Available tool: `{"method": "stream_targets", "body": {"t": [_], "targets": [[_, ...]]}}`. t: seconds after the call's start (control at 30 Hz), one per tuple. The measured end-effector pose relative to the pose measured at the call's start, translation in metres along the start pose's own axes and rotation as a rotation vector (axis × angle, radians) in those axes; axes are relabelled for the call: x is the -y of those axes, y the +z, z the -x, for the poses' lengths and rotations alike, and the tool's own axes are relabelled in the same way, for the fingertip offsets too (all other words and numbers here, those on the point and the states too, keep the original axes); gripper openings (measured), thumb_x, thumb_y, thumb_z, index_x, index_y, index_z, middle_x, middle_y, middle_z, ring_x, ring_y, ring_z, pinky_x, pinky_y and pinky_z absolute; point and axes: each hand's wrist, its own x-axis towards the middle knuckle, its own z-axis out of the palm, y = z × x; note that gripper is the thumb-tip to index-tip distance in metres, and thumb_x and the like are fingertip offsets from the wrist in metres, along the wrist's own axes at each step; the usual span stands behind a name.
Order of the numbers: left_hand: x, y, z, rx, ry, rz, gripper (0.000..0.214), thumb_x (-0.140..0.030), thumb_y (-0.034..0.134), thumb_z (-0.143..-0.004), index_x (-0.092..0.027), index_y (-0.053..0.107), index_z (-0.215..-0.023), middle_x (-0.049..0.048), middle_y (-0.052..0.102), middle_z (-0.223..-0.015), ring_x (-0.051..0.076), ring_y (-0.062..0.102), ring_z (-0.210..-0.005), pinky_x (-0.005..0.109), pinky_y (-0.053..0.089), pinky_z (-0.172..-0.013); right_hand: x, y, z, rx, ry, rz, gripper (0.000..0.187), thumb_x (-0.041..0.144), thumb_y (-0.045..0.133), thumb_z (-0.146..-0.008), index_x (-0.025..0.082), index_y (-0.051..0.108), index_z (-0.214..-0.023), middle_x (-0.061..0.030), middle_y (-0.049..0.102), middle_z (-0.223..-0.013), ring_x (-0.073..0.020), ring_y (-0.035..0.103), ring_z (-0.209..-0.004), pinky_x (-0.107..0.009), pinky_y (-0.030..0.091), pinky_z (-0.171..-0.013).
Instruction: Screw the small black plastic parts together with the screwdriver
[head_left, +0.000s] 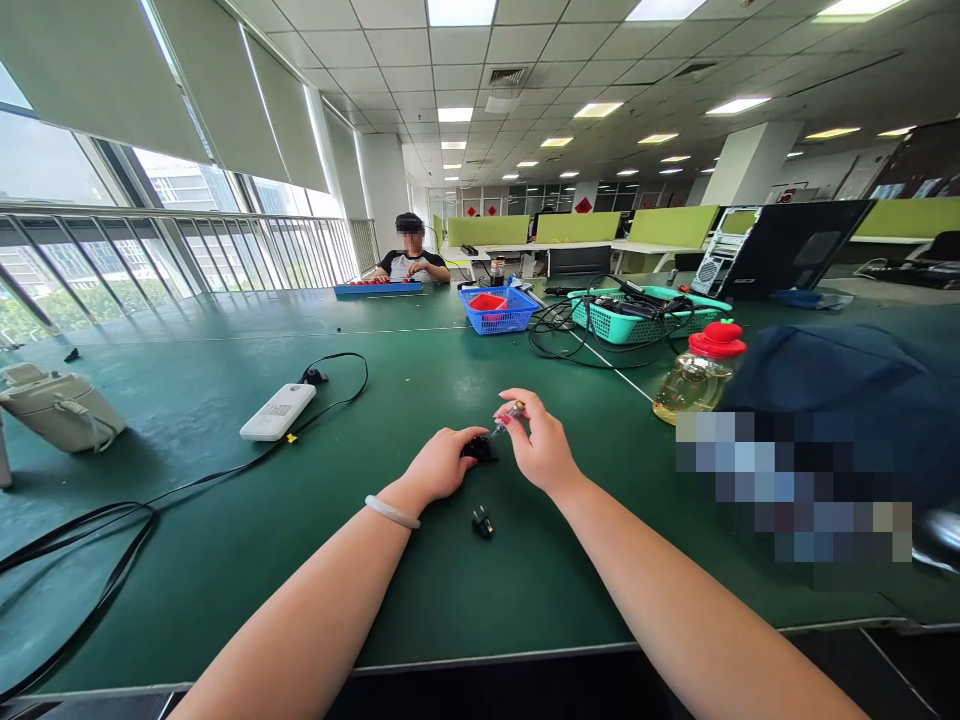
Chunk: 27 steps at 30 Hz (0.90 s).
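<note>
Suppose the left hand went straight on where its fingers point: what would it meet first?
Beyond the black piece it holds, the left hand would probably meet the small tool in the right hand, though depth is hard to judge.

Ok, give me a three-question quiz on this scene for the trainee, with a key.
1. True or false: the left hand holds the slim tool.
2. Which lies nearest the wearer's edge of the table?
A) the blue basket
B) the black plug
C) the white power strip
3. Fill the gap: the bottle has a ___ lid.

Key: 1. False: the right hand holds it; the left is on a small black part. 2. B. 3. Red.
</note>
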Motion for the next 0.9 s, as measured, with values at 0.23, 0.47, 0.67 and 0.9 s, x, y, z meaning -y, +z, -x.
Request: {"method": "stream_targets", "body": {"t": [0.23, 0.47, 0.67, 0.9], "targets": [[0.001, 0.004, -0.001, -0.091, 0.088, 0.034, 0.052, -0.004, 0.051, -0.083, -0.024, 0.058, -0.131, 0.0066, 0.066, -0.126, 0.024, 0.056, -0.115, 0.041, 0.043, -0.106, -0.002, 0.004, 0.0, 0.121, 0.018, 0.014, 0.023, 0.025, 0.057, -0.087, 0.03, 0.061, -0.109, -0.0014, 0.072, -0.09, -0.0216, 0.067, -0.085, -0.038, 0.052, -0.088], [0.004, -0.005, 0.001, -0.154, -0.155, -0.077, 0.063, -0.002, 0.042, -0.083, -0.029, 0.055, -0.138, 0.0099, 0.058, -0.125, 0.026, 0.05, -0.114, 0.042, 0.041, -0.105, -0.004, -0.01, -0.008, -0.275, 0.057, -0.19, 0.027, 0.038, 0.059, -0.089, 0.026, 0.051, -0.112, -0.005, 0.071, -0.092, -0.0214, 0.069, -0.088, -0.038, 0.053, -0.088], [0.012, -0.009, 0.007, -0.003, -0.336, -0.176, 0.053, -0.015, 0.049, -0.084, -0.037, 0.062, -0.131, 0.0125, 0.056, -0.121, 0.032, 0.051, -0.114, 0.048, 0.043, -0.097, -0.021, -0.018, -0.013, -0.288, 0.126, -0.189, 0.028, 0.04, 0.061, -0.087, 0.025, 0.051, -0.108, -0.0031, 0.069, -0.086, -0.0204, 0.069, -0.082, -0.039, 0.053, -0.085], [0.005, -0.004, 0.002, 0.002, -0.201, -0.081, 0.05, -0.044, 0.028, -0.1, -0.023, 0.057, -0.135, 0.0102, 0.045, -0.15, 0.026, 0.034, -0.143, 0.044, 0.026, -0.118, -0.024, -0.016, -0.012, -0.253, 0.135, -0.15, 0.029, 0.041, 0.06, -0.088, 0.024, 0.052, -0.111, -0.0036, 0.071, -0.086, -0.0218, 0.07, -0.085, -0.041, 0.054, -0.085]]}}
